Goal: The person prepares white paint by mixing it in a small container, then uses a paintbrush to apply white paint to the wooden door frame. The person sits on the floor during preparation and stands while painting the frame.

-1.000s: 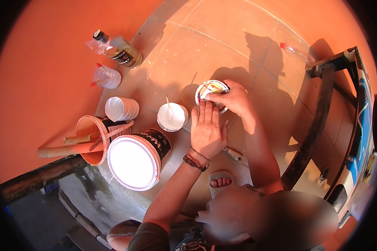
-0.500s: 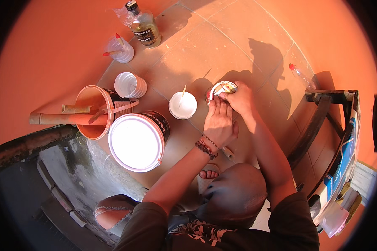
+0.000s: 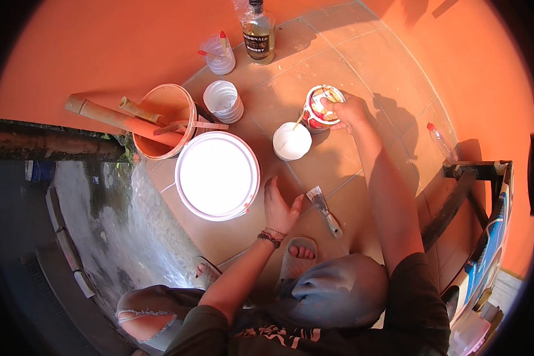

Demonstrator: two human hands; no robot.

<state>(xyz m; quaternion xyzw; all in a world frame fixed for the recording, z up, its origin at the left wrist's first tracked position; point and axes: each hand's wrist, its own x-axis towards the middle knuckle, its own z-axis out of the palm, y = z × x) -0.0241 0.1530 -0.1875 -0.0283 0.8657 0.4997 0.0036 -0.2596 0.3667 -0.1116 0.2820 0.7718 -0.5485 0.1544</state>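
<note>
My right hand (image 3: 351,113) grips a small paint tin (image 3: 318,123) from its right side, thumb over the paint-smeared lid and fingers round the wall. Whether the tin rests on the floor or is slightly raised, I cannot tell. Just left of it stands a white cup (image 3: 292,143) with a thin stick (image 3: 300,120) leaning out. My left hand (image 3: 282,207) is open and empty, between a large white-lidded bucket (image 3: 218,176) and a flat-ended hand tool (image 3: 326,213) with a pale, smeared end, lying on the tiles.
An orange-stained bucket (image 3: 151,145) holds bamboo pieces (image 3: 110,115). Beyond are a ribbed white container (image 3: 223,102), a clear cup with red-tipped brushes (image 3: 219,60) and a glass bottle (image 3: 258,38). A plastic bottle (image 3: 439,141) lies by the right wall, near a dark-framed chair (image 3: 451,207).
My left hand has left the tin and drawn back nearer me, its fingers spreading. The flat-ended tool is now uncovered. My right hand still holds the tin; the whole view has shifted.
</note>
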